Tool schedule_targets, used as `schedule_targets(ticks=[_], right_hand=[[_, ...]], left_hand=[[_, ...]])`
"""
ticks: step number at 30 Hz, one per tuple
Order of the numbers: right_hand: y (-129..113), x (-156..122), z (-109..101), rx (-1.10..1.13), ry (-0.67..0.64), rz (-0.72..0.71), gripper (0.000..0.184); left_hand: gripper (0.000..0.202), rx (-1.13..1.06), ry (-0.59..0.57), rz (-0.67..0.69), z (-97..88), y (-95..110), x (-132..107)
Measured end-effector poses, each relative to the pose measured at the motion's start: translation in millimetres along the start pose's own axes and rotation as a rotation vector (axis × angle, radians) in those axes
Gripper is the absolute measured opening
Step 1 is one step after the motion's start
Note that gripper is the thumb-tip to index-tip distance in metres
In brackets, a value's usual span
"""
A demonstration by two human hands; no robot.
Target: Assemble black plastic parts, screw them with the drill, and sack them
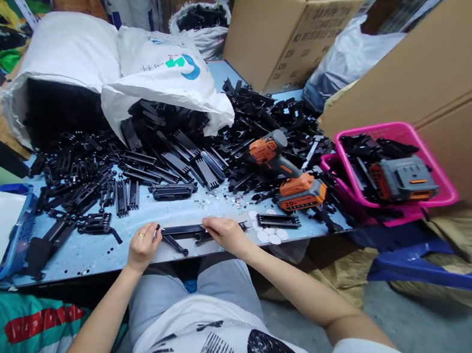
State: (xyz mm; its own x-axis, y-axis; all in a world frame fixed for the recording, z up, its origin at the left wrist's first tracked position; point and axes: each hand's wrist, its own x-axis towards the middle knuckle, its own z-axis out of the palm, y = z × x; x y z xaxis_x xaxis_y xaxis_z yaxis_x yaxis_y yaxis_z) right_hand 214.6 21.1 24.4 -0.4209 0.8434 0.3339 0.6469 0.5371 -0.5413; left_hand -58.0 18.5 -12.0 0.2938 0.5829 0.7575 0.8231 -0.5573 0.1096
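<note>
A long black plastic bar (181, 230) spans my two hands at the front edge of the table. My left hand (142, 247), a ring on one finger, pinches its left end. Toward its other end, the closed fingers of my right hand (227, 236) grip the bar. A short black arm piece (176, 245) slants down near the left end; whether it is joined to the bar I cannot tell. Right of my right hand lie another slotted black part (278, 220) and several white round discs (275, 239). An orange and grey cordless drill (283, 168) stands on its battery beyond them.
Heaps of black plastic parts (79, 167) cover the table's back, spilling from white sacks (156, 62). At right, a pink basket (440, 183) holds black parts and a battery-like unit (405, 178). Cardboard boxes (274, 30) stand behind. A blue tray (27, 237) is at left.
</note>
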Motion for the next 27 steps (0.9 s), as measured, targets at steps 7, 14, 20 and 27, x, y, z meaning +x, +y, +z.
schedule_targets(ticks=[7, 14, 20, 27], right_hand=[[5, 0, 7, -0.044, -0.015, -0.037, 0.021], [7, 3, 4, 0.023, -0.055, -0.018, 0.022], [4, 2, 1, -0.016, -0.054, -0.077, 0.023], [-1, 4, -8, -0.028, 0.076, -0.213, 0.025]], left_hand=[[0.021, -0.121, -0.133, 0.024, -4.9, -9, 1], [0.02, -0.074, -0.202, 0.068, -6.7, -14, 5], [0.019, -0.082, -0.26, 0.157, -9.2, -7, 8], [0.03, -0.111, -0.354, 0.032, -20.0, 7, 0]])
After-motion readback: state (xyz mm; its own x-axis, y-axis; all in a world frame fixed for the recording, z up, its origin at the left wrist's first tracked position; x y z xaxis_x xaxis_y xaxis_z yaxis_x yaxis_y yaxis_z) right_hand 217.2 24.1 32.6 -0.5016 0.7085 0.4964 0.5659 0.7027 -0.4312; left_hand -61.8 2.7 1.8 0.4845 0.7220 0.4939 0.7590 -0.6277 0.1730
